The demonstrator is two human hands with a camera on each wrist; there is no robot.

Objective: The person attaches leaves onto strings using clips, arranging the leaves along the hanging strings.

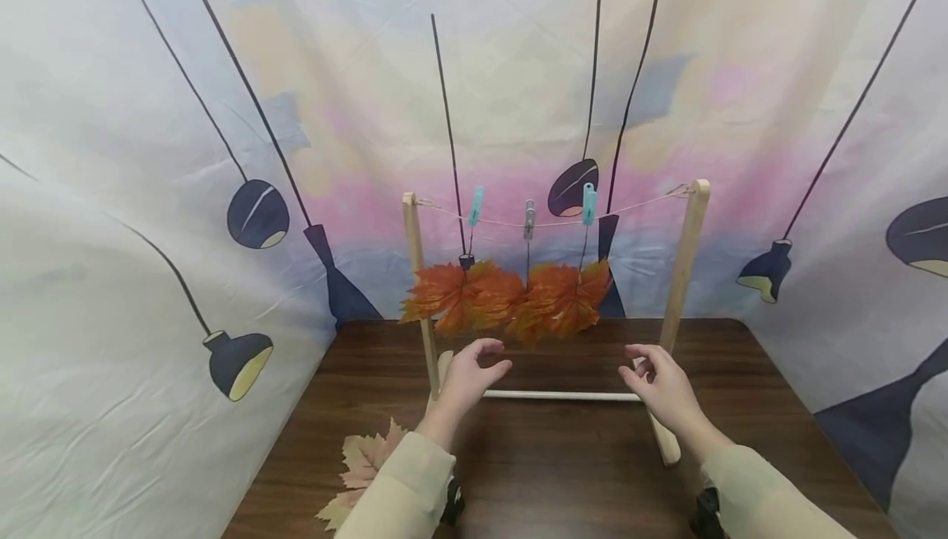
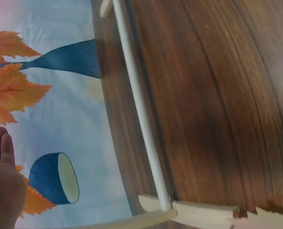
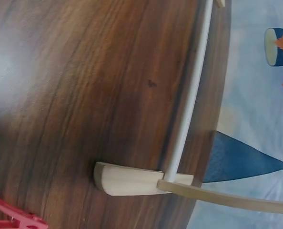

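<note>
Orange maple leaves (image 1: 566, 300) hang side by side by their stems from a string (image 1: 637, 208) on a wooden frame (image 1: 683, 267). Two teal clothespins (image 1: 588, 204) and a grey clothespin (image 1: 529, 220) clip the stems to the string. My left hand (image 1: 470, 374) is held up just below the leaves on the left side, its thumb and fingers apart with nothing between them. On the other side, my right hand (image 1: 662, 383) hovers near the right post, fingers loosely bent and holding nothing. The left wrist view catches the hand's edge beside the orange leaves (image 2: 13, 93).
A pale pinkish leaf (image 1: 363, 469) lies on the brown table (image 1: 563, 457) beside my left sleeve. A white rod (image 1: 563, 396) joins the frame's feet (image 3: 132, 180). In the right wrist view a red clothespin (image 3: 20, 217) lies at the lower left. Patterned cloth surrounds the table.
</note>
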